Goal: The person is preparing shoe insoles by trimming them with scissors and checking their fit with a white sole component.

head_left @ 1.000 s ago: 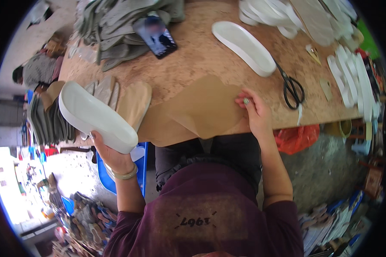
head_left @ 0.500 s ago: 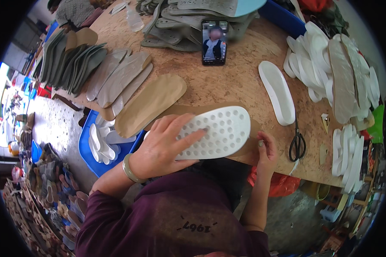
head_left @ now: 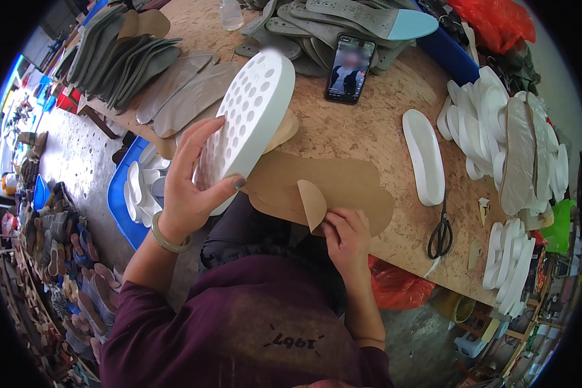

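Note:
A white shoe sole, its face dotted with round dimples, is raised and tilted in my left hand, thumb on its side edge and fingers behind the dimpled face. Below and to the right, two tan insoles overlap at the table's near edge. My right hand is closed at that edge, pinching a small curved tan piece that stands up over the insoles; whether it is a folded flap or a separate piece I cannot tell. Another tan insole is partly hidden behind the raised sole.
At right lie a white sole, black-handled scissors and piled white soles. A phone leans on grey insoles at the back. More grey insoles stack at left, above a blue bin of white pieces.
My left hand has lifted the white sole up and left and tipped it on edge. My right hand has moved left to the tan insoles and pinched the small tan piece.

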`<state>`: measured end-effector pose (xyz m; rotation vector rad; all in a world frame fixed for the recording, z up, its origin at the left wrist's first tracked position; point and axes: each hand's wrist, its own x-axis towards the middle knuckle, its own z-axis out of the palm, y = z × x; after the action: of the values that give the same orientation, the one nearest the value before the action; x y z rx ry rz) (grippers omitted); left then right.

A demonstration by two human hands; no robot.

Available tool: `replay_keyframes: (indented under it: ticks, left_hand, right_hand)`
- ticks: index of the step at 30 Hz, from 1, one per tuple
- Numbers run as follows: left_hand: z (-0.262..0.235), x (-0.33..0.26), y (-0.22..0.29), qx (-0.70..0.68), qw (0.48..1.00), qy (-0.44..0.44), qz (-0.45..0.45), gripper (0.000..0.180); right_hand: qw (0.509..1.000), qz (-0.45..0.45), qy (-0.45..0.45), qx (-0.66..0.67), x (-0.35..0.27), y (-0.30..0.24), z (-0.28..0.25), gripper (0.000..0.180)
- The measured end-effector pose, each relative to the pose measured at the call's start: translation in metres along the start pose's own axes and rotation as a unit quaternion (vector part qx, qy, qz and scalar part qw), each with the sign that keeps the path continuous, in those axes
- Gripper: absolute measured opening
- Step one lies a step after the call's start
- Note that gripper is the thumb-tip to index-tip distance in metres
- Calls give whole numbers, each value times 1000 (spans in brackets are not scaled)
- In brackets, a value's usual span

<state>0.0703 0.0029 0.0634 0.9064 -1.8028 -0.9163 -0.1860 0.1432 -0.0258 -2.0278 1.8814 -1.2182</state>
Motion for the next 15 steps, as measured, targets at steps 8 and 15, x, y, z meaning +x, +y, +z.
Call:
replay_keyframes:
  ticks: [8,15]
  left_hand:
    - [-13,-7,9,171,980,-74,69,76]
    - [10,-19,25,226,939,-198,170,67]
  right_hand:
    - [987,-84,-121,-70,1,-12,5,39]
    - [978,102,-14,179,-21,3,1,36]
